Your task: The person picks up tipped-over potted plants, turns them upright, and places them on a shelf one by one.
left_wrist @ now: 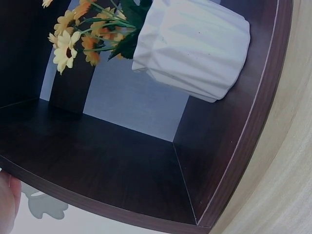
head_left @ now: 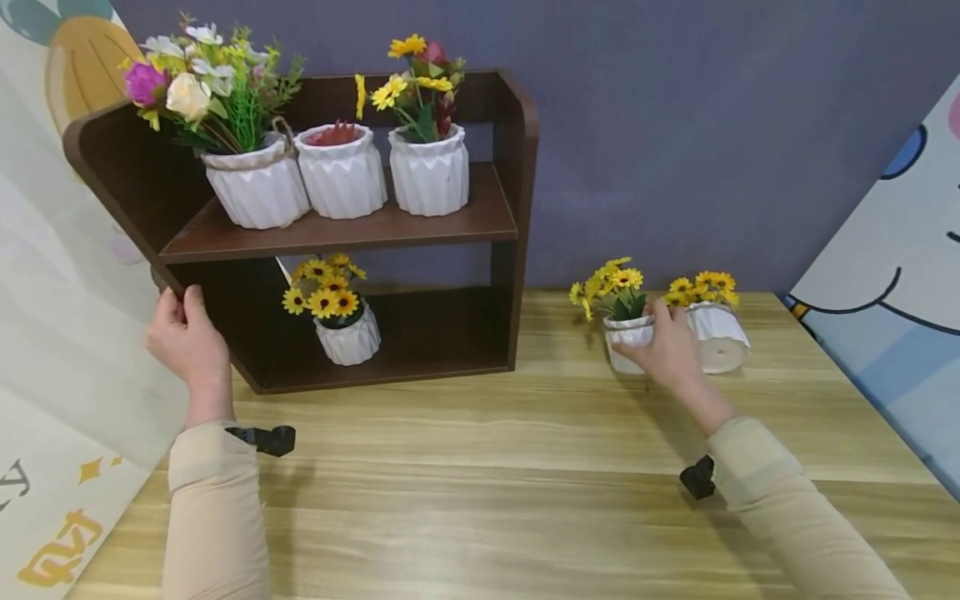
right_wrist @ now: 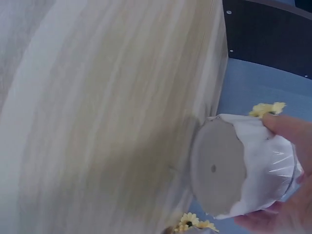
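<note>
My left hand (head_left: 187,337) holds the front edge of the left side board of a dark brown two-tier shelf (head_left: 337,242); in the left wrist view only a bit of the hand (left_wrist: 7,200) shows at that edge. On the right, my right hand (head_left: 671,346) grips a white ribbed flowerpot (head_left: 628,333) with yellow flowers (head_left: 611,287). The right wrist view shows this pot tipped, its round base (right_wrist: 217,165) with a small hole facing the camera. Just right of it, another white pot (head_left: 723,337) with yellow flowers leans over, base toward me.
On the upper tier stand a pot of mixed flowers (head_left: 255,183), a pot with a reddish plant (head_left: 341,171) and a pot with yellow and red flowers (head_left: 429,171). A tilted pot of yellow flowers (head_left: 348,337) sits on the lower tier. The wooden table (head_left: 450,500) meets a grey-blue wall (head_left: 675,150).
</note>
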### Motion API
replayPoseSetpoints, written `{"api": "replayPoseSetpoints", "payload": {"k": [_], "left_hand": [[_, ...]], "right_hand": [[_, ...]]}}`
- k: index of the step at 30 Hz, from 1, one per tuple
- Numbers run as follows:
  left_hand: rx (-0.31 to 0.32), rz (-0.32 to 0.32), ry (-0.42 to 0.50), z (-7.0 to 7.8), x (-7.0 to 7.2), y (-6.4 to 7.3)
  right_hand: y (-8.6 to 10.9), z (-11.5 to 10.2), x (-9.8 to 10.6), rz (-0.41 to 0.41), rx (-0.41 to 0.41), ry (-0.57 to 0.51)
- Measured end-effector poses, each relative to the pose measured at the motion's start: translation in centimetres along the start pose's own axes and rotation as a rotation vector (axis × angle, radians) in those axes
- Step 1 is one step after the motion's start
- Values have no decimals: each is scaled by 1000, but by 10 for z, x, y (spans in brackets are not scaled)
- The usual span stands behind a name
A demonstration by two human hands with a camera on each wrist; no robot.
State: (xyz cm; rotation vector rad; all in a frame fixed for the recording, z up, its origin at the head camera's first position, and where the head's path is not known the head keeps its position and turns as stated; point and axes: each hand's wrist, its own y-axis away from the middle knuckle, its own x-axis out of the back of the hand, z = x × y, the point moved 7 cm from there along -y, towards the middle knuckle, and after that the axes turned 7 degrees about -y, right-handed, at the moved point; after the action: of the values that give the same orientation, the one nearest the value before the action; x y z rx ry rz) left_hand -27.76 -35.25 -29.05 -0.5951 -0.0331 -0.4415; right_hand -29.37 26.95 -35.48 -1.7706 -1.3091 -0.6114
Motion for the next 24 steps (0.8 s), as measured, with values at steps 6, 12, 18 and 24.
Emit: {"api": "replayPoseSetpoints", "payload": {"k": [6, 12, 18, 24], "left_hand": [[-16, -2, -5, -2, -1, 0], [-3, 5, 3, -3, 1, -1], [-6, 7, -5, -2, 2, -2], [0, -9, -21, -3, -1, -2]], "right_hand": [[3, 6, -6, 40, -43, -52], [7, 13, -8, 45, -81, -96], [6, 18, -11, 79, -55, -102], [8, 23, -15, 89, -50, -96]]}}
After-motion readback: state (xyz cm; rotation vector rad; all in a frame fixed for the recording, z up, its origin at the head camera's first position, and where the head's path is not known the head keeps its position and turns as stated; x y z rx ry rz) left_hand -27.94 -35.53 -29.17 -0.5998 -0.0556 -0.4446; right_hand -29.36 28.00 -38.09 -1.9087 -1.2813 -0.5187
